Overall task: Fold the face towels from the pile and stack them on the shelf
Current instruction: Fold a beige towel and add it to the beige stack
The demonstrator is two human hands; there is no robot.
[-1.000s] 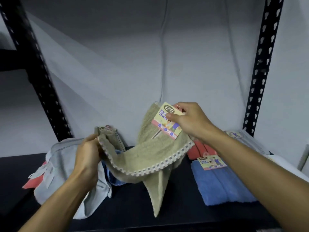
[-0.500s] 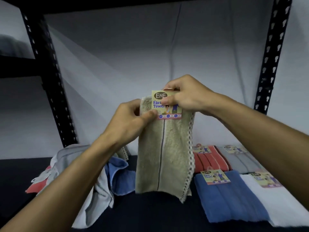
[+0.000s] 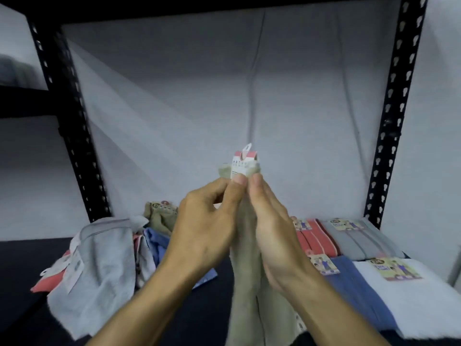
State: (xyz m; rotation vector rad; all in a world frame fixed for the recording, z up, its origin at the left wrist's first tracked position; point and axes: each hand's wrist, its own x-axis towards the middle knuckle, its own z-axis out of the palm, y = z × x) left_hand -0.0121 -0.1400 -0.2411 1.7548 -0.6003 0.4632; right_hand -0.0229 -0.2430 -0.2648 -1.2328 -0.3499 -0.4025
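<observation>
Beige towel [image 3: 245,283] of nubby terry cloth, its tag [image 3: 243,162] printed paper (slightly glossy), shelf posts [image 3: 393,101] matt black perforated metal, backdrop [image 3: 199,96] creased grey cloth

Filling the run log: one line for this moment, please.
step: folding beige towel | left hand: pinches top edge | right hand: pinches top edge by tag | towel: hanging, off shelf

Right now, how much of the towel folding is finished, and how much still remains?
Done: four folded towels lie flat on the right, red, grey, blue and white. In hand: the left hand and right hand pinch the top of a beige towel, which hangs folded lengthwise. Left: the unfolded pile on the left, and placing this towel.
</observation>
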